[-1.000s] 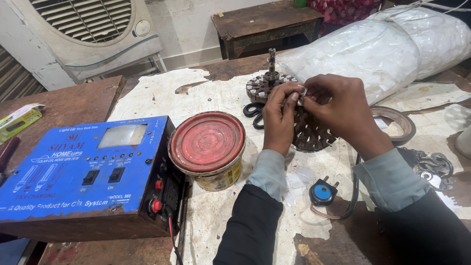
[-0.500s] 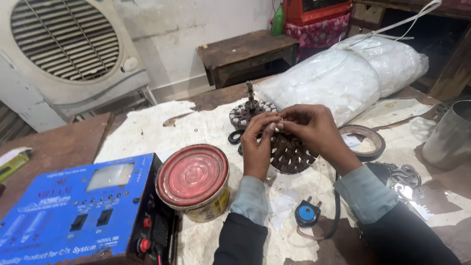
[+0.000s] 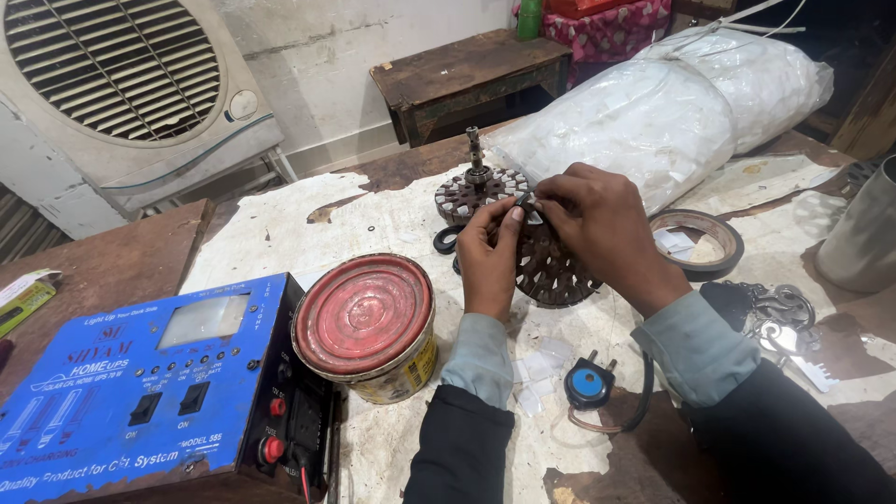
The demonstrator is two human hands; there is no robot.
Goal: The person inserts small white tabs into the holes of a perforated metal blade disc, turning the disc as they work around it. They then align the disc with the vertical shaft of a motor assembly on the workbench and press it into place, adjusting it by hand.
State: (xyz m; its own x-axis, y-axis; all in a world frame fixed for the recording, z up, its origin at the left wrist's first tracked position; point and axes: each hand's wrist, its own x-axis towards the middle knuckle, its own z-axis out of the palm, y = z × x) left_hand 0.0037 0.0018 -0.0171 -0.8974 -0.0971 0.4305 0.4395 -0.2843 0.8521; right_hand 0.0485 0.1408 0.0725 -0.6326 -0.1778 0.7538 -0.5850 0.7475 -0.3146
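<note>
I've got both hands pinched together on one small pale slip at the rim of the slotted motor core [image 3: 541, 257]: left hand [image 3: 490, 252] from below, right hand [image 3: 602, 233] from above. Since a second ago they've barely shifted; only my view swung. Counting outward: one red-lidded tin [image 3: 366, 322] left of the left hand, one blue plug [image 3: 588, 385] below, one tape ring [image 3: 702, 241] right, two stuffed plastic bags [image 3: 672, 112] beyond.

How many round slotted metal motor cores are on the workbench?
2. One slotted core lies flat under both hands; the other core with a shaft stands just behind them, by the white plastic bag. More may be hidden.
</note>
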